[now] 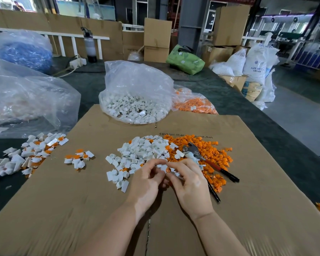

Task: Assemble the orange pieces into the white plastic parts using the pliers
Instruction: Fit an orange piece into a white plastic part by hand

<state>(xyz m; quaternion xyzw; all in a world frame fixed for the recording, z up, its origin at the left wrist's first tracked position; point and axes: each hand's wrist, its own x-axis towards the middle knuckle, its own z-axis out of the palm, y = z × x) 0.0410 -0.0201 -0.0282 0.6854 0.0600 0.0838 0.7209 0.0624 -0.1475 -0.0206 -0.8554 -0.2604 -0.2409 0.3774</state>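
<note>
Left hand [146,179]: fingers curled in, pinching what looks like a small white part at the fingertips, just near of the loose white heap; the part itself is mostly hidden between the two hands.
Right hand [189,182]: fingers curled, thumb and forefinger pinching an orange piece [167,170] that meets the left hand's fingertips.
Step in hand: judged to be seating the orange piece by hand into the white part before any squeeze with the tool.
Doing it well: line the orange piece up square with the white part's opening, hold the white part steady and push straight, not at a slant; only then reach for the tool.
Pliers [201,157]: lying untouched just right of and beyond the right hand, metal head on the orange heap, dark handles pointing near and right.
White parts [142,154]: loose heap just beyond the hands on the cardboard sheet [81,209].
Orange pieces [211,148]: heap to the right, touching the white heap.
Finished pieces [79,157]: a small cluster to the left; a larger pile [28,152] at the far left edge.
Supply bags: white stock [135,106] beyond the heaps, orange stock [194,104] to its right.
Risk: a tilted insert may jam or pop out when squeezed.
</note>
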